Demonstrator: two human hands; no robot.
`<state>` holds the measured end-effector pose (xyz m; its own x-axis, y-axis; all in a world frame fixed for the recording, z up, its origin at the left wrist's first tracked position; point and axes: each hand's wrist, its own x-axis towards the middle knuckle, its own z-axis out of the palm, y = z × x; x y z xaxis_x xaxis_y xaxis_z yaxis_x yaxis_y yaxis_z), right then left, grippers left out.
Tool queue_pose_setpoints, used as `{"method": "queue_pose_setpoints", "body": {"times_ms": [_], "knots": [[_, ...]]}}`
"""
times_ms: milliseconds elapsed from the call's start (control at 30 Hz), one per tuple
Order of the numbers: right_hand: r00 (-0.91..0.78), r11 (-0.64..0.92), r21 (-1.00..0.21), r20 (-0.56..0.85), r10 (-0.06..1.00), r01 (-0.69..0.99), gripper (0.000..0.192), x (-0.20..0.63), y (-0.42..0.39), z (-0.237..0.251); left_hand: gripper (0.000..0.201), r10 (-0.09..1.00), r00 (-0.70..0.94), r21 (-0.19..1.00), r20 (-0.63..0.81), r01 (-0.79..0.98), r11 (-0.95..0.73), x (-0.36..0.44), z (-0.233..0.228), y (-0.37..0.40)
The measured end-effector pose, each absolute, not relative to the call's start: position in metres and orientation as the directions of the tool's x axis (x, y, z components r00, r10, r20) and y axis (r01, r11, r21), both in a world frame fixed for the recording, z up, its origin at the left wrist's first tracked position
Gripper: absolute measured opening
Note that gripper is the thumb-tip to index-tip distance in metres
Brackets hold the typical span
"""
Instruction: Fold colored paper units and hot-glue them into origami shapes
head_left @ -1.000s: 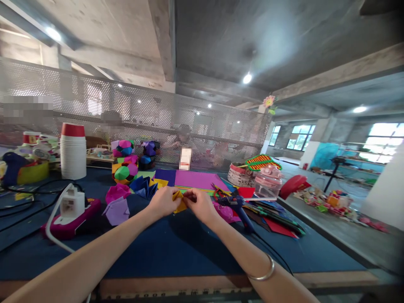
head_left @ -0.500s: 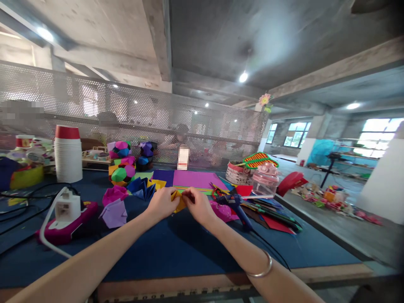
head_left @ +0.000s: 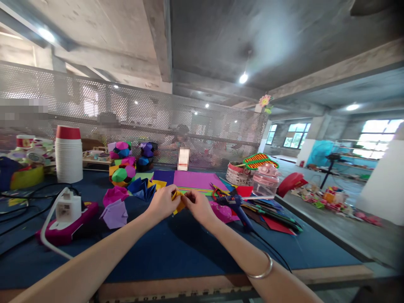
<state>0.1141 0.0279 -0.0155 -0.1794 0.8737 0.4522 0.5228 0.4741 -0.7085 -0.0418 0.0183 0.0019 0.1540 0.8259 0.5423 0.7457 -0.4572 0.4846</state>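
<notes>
Yellow paper (head_left: 179, 206) is looking part-folded mid-frame, left hand (head_left: 162, 203) and right hand (head_left: 199, 206) closely pinching it; paper balls (head_left: 121, 175) centre-left are looking finished.

Yellow, bright yellow, on the folded paper (head_left: 179, 205), and what a contrast with that deep blue desk (head_left: 195, 256)! Purple for the broad sheet (head_left: 198, 180), royal blue for the pleated paper (head_left: 142, 189), pale lavender for the creased piece (head_left: 114, 213). Red tops the white cup stack (head_left: 68, 164), and here's pattern: orange stripes, green border, on the leaf-shaped piece (head_left: 260, 160)!
</notes>
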Motion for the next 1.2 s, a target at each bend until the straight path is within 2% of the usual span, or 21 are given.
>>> {"method": "queue_pose_setpoints", "body": {"times_ms": [167,333,433,633,767,900,1033,1100,1200], "knots": [[-0.206,0.535,-0.651,0.514,0.833,0.538,0.018,0.115,0.025,-0.014,0.007,0.821,0.178,0.494,0.543,0.722,-0.484,-0.040,0.000,0.015],[-0.294,0.626,-0.398,0.633,0.716,0.670,0.003,0.115,0.018,-0.011,0.011,0.785,0.260,0.435,0.563,0.715,-0.548,-0.040,-0.003,0.015],[-0.344,0.619,-0.242,0.656,0.672,0.748,0.006,0.114,0.013,-0.010,0.010,0.773,0.290,0.412,0.565,0.712,-0.568,-0.041,-0.003,0.016],[-0.401,0.617,-0.126,0.656,0.639,0.777,0.007,0.113,0.007,-0.009,0.010,0.784,0.275,0.474,0.556,0.670,-0.571,-0.041,-0.002,0.016],[-0.385,0.630,-0.168,0.664,0.641,0.758,0.007,0.114,0.006,-0.007,0.010,0.820,0.203,0.530,0.535,0.676,-0.512,-0.040,-0.002,0.016],[-0.324,0.653,-0.359,0.649,0.688,0.667,0.016,0.113,0.009,-0.007,0.007,0.836,0.102,0.573,0.539,0.683,-0.453,-0.043,0.000,0.021],[-0.292,0.596,-0.538,0.547,0.785,0.596,0.030,0.113,0.013,-0.011,0.006,0.848,-0.021,0.653,0.530,0.648,-0.393,-0.051,0.001,0.029],[-0.298,0.590,-0.557,0.529,0.794,0.584,0.027,0.113,0.015,-0.013,0.007,0.861,-0.058,0.698,0.506,0.614,-0.369,-0.052,0.001,0.031],[-0.269,0.600,-0.525,0.574,0.774,0.604,0.018,0.114,0.019,-0.014,0.010,0.893,-0.051,0.752,0.446,0.562,-0.344,-0.050,-0.003,0.032]]}}
